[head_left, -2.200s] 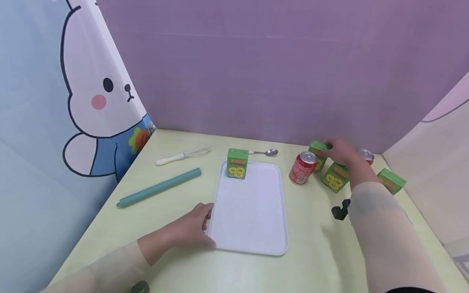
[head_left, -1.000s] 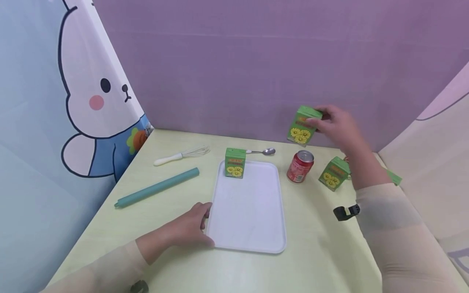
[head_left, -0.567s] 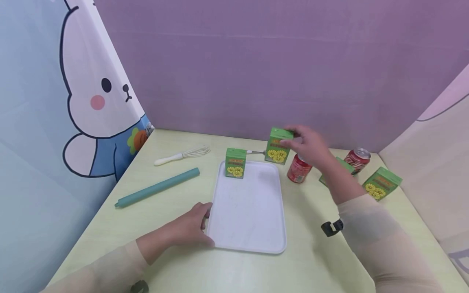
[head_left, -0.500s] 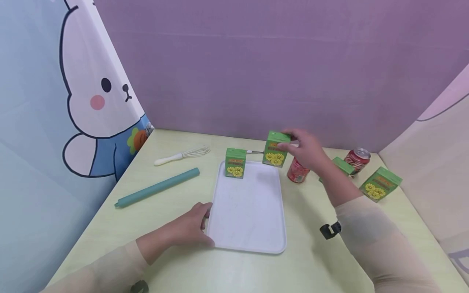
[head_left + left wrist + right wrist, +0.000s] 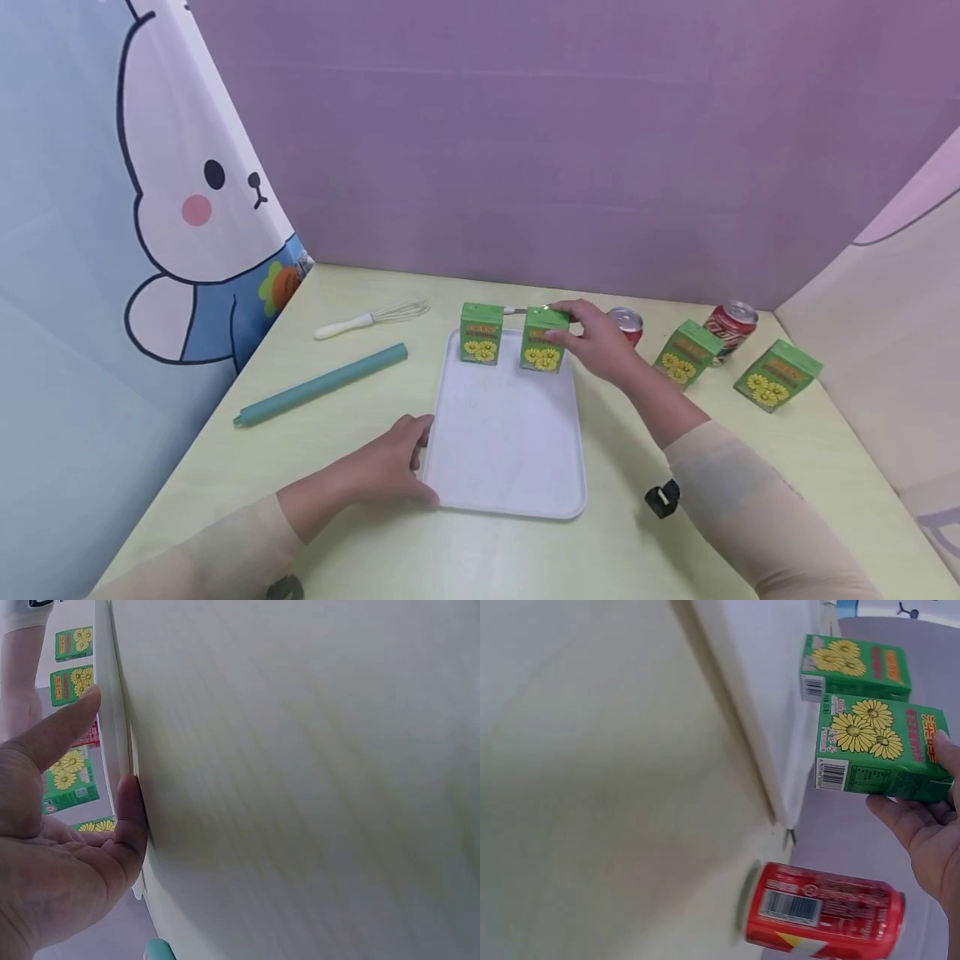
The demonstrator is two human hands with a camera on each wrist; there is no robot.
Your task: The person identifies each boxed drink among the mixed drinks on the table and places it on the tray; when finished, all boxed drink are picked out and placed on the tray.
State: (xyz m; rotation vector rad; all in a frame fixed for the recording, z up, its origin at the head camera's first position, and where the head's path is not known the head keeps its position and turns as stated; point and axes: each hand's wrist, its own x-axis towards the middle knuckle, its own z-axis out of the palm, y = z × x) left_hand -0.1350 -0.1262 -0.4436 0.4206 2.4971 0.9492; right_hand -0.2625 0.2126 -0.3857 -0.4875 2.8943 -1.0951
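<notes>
Your right hand pinches a green, box-shaped carton with yellow flowers over the one o'clock part of the white rectangular tray; your left hand grips its rim at eight.

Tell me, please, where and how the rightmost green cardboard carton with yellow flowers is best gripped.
I'd probably pinch the rightmost green carton near its top, across opposite flat sides, coming down from above: its boxy shape offers parallel faces, and its top is uncovered. The right hand similarly pinches another green carton near its top.
</notes>
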